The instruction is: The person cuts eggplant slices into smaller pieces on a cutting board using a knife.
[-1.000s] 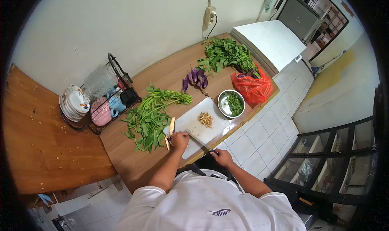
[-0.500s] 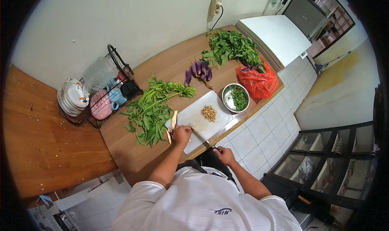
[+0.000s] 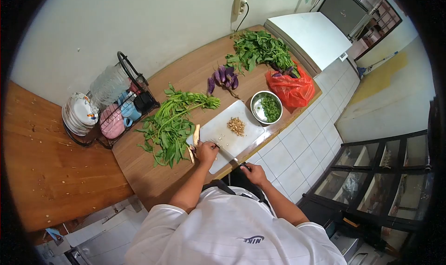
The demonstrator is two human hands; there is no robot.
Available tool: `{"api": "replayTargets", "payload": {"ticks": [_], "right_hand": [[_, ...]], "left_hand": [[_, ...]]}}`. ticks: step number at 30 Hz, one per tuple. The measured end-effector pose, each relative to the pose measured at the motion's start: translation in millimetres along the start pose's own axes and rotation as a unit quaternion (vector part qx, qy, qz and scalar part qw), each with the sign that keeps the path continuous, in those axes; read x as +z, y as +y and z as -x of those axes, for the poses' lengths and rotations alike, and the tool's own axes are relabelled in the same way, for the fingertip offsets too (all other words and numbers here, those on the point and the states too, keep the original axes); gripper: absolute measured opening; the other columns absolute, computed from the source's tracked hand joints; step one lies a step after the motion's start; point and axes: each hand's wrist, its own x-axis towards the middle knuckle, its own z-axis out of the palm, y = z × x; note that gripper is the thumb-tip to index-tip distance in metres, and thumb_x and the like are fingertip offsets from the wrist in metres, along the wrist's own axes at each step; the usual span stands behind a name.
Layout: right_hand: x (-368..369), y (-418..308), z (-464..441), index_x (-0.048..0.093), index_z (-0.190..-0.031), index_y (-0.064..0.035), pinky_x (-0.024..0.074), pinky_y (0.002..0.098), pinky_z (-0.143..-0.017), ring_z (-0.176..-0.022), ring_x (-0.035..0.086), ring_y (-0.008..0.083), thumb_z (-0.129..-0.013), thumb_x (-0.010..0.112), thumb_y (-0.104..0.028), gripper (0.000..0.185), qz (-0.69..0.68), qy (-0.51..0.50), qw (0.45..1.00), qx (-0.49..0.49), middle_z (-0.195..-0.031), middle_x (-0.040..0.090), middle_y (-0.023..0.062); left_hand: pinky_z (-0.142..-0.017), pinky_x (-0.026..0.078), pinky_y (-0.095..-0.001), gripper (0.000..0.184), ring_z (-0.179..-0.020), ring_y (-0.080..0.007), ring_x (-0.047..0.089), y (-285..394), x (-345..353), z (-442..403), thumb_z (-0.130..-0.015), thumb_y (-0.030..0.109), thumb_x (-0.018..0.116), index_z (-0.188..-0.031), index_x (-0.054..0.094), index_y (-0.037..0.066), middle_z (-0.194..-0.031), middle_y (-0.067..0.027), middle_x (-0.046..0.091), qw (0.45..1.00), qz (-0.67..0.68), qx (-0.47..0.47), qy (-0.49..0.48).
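Observation:
On the left end of a white cutting board, my left hand is closed on something I cannot make out, close to the knife blade. The handle of a knife is in my right hand, at the board's near edge, and its blade points toward my left hand. A small pile of chopped light-brown bits lies on the board. Pale long pieces rest beside my left hand. Behind the board's right end stands a metal bowl with chopped greens in it.
Leafy greens lie left of the board. Purple eggplants are behind it. More greens and a red plastic bag are at the back right. A dish rack with plates and cups stands at the left.
The camera view has shifted slightly. Both hands stay at nearly the same places on the board and knife, with only a small change in the left fingers and the blade.

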Motion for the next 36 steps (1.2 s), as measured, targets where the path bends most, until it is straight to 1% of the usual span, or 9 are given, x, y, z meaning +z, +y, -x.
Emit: {"api": "replayTargets", "payload": {"ticks": [2,6,9,11,17,25,27,30,36], "right_hand": [[-2,4,7,0.075,-0.109,-0.0088,0.0561,0.0492,-0.079,-0.09,0.071,0.043,-0.098,0.064,-0.052,0.046,0.015,-0.037,0.999,0.036,-0.091,0.074,0.0226],[-5,4,9,0.075,-0.107,-0.008,0.0558,0.0485,-0.078,-0.088,0.072,0.0425,-0.098,0.064,-0.052,0.047,-0.003,-0.066,0.997,0.045,-0.088,0.074,0.0219],[7,12,1,0.074,-0.104,-0.0082,0.0554,0.0485,-0.077,-0.085,0.071,0.0417,-0.098,0.064,-0.053,0.046,-0.01,-0.051,0.997,0.049,-0.086,0.074,0.0205],[12,17,-4,0.075,-0.105,-0.0077,0.0543,0.0441,-0.069,-0.073,0.07,0.0371,-0.098,0.066,-0.049,0.043,0.0,-0.018,1.0,0.015,-0.08,0.072,0.0195],[1,1,-13,0.075,-0.103,-0.0113,0.0561,0.0487,-0.072,-0.081,0.072,0.0403,-0.098,0.063,-0.053,0.043,0.082,-0.012,0.997,-0.001,-0.083,0.073,0.0189],[7,-12,-9,0.074,-0.103,-0.0111,0.0562,0.0508,-0.074,-0.084,0.072,0.0412,-0.098,0.061,-0.056,0.047,0.065,-0.007,0.998,0.008,-0.084,0.073,0.0202],[7,-11,-6,0.076,-0.103,-0.0115,0.0534,0.0484,-0.066,-0.072,0.069,0.0405,-0.097,0.066,-0.052,0.042,0.016,0.022,1.0,0.006,-0.075,0.07,0.0197],[1,-5,-2,0.077,-0.104,-0.0106,0.0523,0.0474,-0.064,-0.069,0.069,0.04,-0.097,0.068,-0.05,0.041,0.016,0.003,1.0,0.006,-0.073,0.069,0.0207],[-1,6,4,0.074,-0.1,-0.0094,0.0544,0.0486,-0.072,-0.079,0.071,0.041,-0.098,0.063,-0.054,0.046,0.002,-0.041,0.999,0.005,-0.082,0.072,0.0194]], "left_hand": [[-0.084,0.055,-0.0448,0.014,-0.094,-0.0333,0.067,1,0,2,-0.073,0.026,0.084,-0.079,0.081,0.014,-0.087,-0.0084,0.075,1.0,0.005,-0.015,-0.003],[-0.082,0.054,-0.0435,0.014,-0.092,-0.0298,0.065,3,-2,3,-0.071,0.026,0.084,-0.08,0.082,0.015,-0.085,-0.0037,0.076,1.0,0.006,-0.025,0.002],[-0.082,0.054,-0.0436,0.013,-0.091,-0.0298,0.065,5,-2,0,-0.07,0.025,0.084,-0.078,0.082,0.015,-0.083,-0.0035,0.075,1.0,0.012,-0.022,0.004],[-0.081,0.054,-0.0436,0.013,-0.09,-0.0298,0.065,6,-1,1,-0.07,0.025,0.085,-0.076,0.082,0.015,-0.082,-0.0034,0.075,0.999,0.019,-0.026,0.004],[-0.086,0.054,-0.0445,0.017,-0.094,-0.032,0.065,6,2,1,-0.07,0.028,0.086,-0.077,0.081,0.014,-0.084,-0.0071,0.075,0.999,0.005,-0.04,0.0],[-0.084,0.054,-0.0444,0.016,-0.098,-0.0305,0.064,13,-3,1,-0.071,0.029,0.085,-0.08,0.081,0.016,-0.087,-0.0038,0.075,0.999,-0.003,-0.043,-0.005],[-0.085,0.054,-0.0442,0.017,-0.099,-0.0303,0.064,12,-2,3,-0.072,0.029,0.085,-0.081,0.082,0.016,-0.087,-0.0036,0.075,0.999,0.006,-0.041,-0.003],[-0.086,0.053,-0.0438,0.017,-0.1,-0.03,0.064,8,1,4,-0.073,0.029,0.084,-0.083,0.082,0.016,-0.088,-0.0036,0.075,0.999,0.021,-0.035,0.002],[-0.087,0.053,-0.0435,0.016,-0.097,-0.0299,0.064,4,3,5,-0.073,0.026,0.082,-0.084,0.082,0.015,-0.087,-0.0042,0.075,1.0,0.001,-0.027,0.008]]}}
